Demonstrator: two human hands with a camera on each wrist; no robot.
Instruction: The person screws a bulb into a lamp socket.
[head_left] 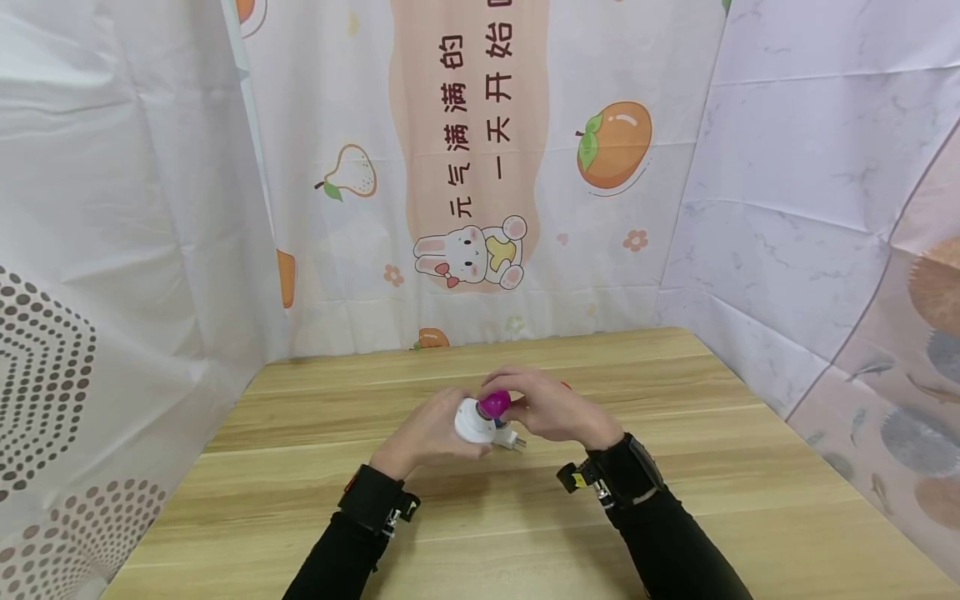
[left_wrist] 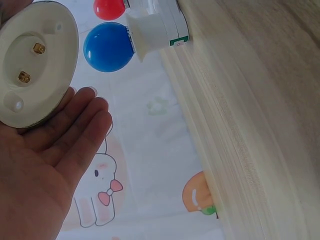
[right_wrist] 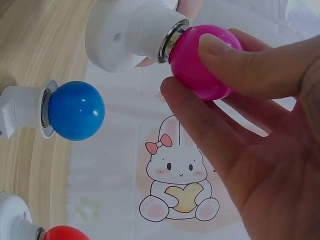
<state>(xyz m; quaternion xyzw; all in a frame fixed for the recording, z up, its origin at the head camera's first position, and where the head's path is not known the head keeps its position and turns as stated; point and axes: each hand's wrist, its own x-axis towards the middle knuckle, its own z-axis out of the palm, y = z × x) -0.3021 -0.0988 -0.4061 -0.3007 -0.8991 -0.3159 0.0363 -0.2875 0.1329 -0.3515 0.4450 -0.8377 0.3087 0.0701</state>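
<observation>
A magenta light bulb (right_wrist: 205, 67) sits with its metal base at the mouth of a round white lamp holder (right_wrist: 112, 37). My right hand (head_left: 551, 408) pinches the bulb between thumb and fingers; in the right wrist view the silver collar between bulb and holder still shows. My left hand (head_left: 427, 429) grips the lamp holder by its round base, tilted up off the table. The left wrist view shows the underside of that base, with two brass screws (left_wrist: 39, 48). How far the bulb is seated in the holder, I cannot tell.
Behind the hands a blue bulb (right_wrist: 77, 110) stands in a white plug-in holder (head_left: 510, 439) with metal prongs. A red bulb (right_wrist: 65, 233) in another white holder (right_wrist: 11, 216) is farther off. Printed curtains (head_left: 480, 317) border the wooden table (head_left: 360, 375).
</observation>
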